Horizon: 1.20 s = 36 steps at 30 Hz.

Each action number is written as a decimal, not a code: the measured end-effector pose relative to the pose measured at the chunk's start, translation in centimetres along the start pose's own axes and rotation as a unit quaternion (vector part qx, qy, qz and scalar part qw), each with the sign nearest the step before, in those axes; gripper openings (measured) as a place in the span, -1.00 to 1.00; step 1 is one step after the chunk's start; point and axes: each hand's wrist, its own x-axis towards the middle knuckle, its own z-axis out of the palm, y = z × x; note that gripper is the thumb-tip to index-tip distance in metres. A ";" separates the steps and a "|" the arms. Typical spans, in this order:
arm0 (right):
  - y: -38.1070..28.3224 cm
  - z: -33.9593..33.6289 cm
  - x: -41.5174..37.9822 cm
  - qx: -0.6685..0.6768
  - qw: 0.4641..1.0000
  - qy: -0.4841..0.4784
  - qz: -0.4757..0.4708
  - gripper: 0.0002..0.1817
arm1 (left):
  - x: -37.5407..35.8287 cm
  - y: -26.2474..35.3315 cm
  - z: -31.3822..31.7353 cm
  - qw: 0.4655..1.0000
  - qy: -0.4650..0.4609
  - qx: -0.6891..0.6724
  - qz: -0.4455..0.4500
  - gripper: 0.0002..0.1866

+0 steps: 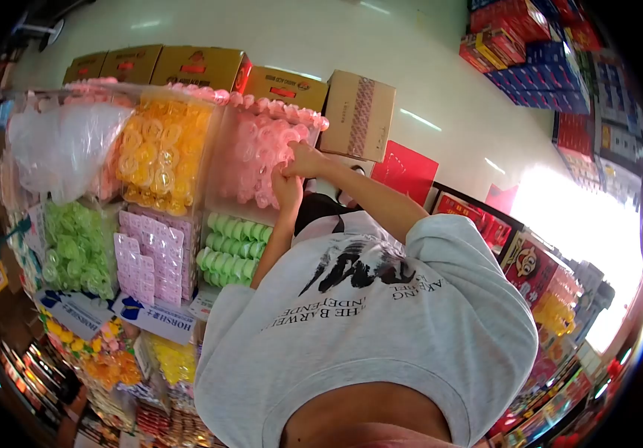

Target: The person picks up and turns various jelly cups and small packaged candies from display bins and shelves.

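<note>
A clear pack of pink flower-like pieces (256, 153) stands high on a stacked display. My right hand (305, 159) rests on the pack's right edge with its fingers curled over it. Just below, my left hand (285, 188) grips the same edge. Both arms reach up from my grey printed T-shirt (366, 328), which fills the lower middle of the view. Beside the pink pack on the left is a clear pack of yellow pieces (161, 153).
Green packs (233, 250), a pink carded pack (153, 254) and a white plastic bag (60, 149) fill the display. Brown cartons (200, 69) sit on top. Red and blue boxes (538, 45) line the upper right, with more shelves of goods at the lower right.
</note>
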 end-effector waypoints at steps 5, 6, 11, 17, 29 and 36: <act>-0.6 -0.2 -4.4 -0.051 0.985 0.126 -0.109 0.03 | -2.3 3.9 -0.9 1.000 -0.019 0.001 0.005 -0.50; -1.5 -1.4 -6.5 -0.010 0.983 0.134 -0.126 -0.01 | -2.6 4.8 -0.9 0.997 -0.027 0.055 0.037 -0.47; 2.1 -3.5 -12.1 0.215 0.929 0.273 -0.125 -0.23 | -3.9 9.2 4.7 0.973 -0.113 0.079 0.183 -0.44; 8.5 -9.1 -24.9 0.209 0.881 0.422 -0.042 -0.26 | -8.7 12.8 16.3 0.926 -0.360 -0.067 0.097 -0.58; 26.1 -7.8 -47.4 0.361 0.634 0.682 0.062 -0.44 | -27.6 14.2 38.2 0.734 -0.595 0.109 0.310 -0.60; 29.7 -8.0 -56.5 0.353 0.464 0.811 0.050 -0.58 | -37.2 17.6 45.6 0.682 -0.677 0.086 0.261 -0.73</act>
